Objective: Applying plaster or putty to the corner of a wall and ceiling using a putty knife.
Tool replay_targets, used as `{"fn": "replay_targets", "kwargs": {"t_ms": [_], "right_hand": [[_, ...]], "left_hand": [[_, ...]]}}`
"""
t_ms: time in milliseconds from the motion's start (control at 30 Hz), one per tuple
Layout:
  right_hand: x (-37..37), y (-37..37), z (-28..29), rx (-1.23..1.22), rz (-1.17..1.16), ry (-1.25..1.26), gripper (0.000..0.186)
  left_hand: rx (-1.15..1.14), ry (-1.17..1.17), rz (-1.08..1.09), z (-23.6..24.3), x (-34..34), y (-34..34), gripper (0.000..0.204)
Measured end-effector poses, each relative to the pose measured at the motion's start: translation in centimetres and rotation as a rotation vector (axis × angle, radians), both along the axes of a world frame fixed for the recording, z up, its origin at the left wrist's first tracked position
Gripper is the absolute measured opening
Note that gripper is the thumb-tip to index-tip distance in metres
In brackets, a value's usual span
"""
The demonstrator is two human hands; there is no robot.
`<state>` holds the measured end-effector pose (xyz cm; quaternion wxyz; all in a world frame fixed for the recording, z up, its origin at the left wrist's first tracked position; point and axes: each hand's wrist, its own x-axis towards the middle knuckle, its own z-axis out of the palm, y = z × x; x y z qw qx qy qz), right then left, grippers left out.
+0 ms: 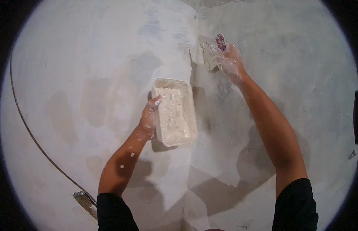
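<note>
"Just left of the corner point(197, 23), before the left wall point(90, 57), I see the tub point(176, 82). Who has it?"

"The left grip point(149, 115) is closed on its long left side, thumb point(155, 101) over the edge, the other fingers hidden. Up higher, the right grip point(231, 63) is wrapped round the handle point(220, 42) of a knife point(210, 57)."

"Is the knife touching anything?"

"It's at the right wall point(302, 77), just beside the corner; I can't tell whether it presses or stands slightly off."

"How would the tub handle?"

"Fairly heavy, I'd judge, with that much paste point(173, 115) inside, and apt to tip away from a one-sided hold. Its sides look stiff, not fragile. The paste looks thick and soft, and smears on skin and tub could make it slippery."

"Where to take hold, then?"

"By the long side, thumb over the edge, fingers spread beneath to share the load. The knife is probably light; take it by the handle, firmly, since that's smeared too."
</note>
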<state>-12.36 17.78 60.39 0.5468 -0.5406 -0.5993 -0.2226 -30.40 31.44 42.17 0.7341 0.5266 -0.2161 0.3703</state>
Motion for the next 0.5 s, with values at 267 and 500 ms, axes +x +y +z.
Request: {"fn": "replay_targets", "kwargs": {"t_ms": [267,500], "right_hand": [[-8.9,-2.1,-0.7,0.327,0.035,-0.8,0.019],[-12.1,-0.2,-3.3,0.196,-0.07,-0.892,0.028]], "left_hand": [[-0.077,-0.308,0.036,1.5,-7.3,-5.2,0.055],[-0.084,-0.578,0.179,2.9,-12.1,-5.6,0.048]]}}
